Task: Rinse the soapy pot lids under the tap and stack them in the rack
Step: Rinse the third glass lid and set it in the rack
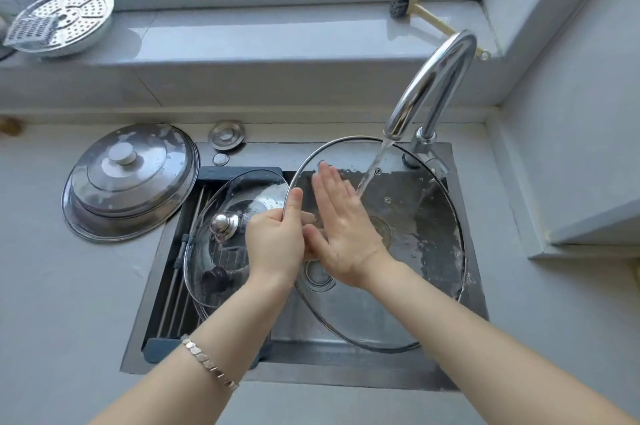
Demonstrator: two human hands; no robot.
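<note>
A large glass pot lid (408, 286) with a metal rim is held tilted over the sink, under the running tap (429, 85). My left hand (277, 237) grips its left rim, thumb on top. Flat against the glass lies my right hand (343, 227), fingers spread, with the water stream (372, 172) falling just beyond the fingertips. Two smaller glass lids (221, 241) with knobs lie in the rack (180, 286) across the sink's left side. On the counter at the left rests a soapy steel lid (130, 179).
The sink (467, 348) has a drain visible through the glass. A drain plug (227, 134) sits behind the sink. On the window sill are a perforated steamer plate (65, 21) with a grater and a dish brush (426, 14). A wall corner (588, 217) juts out on the right.
</note>
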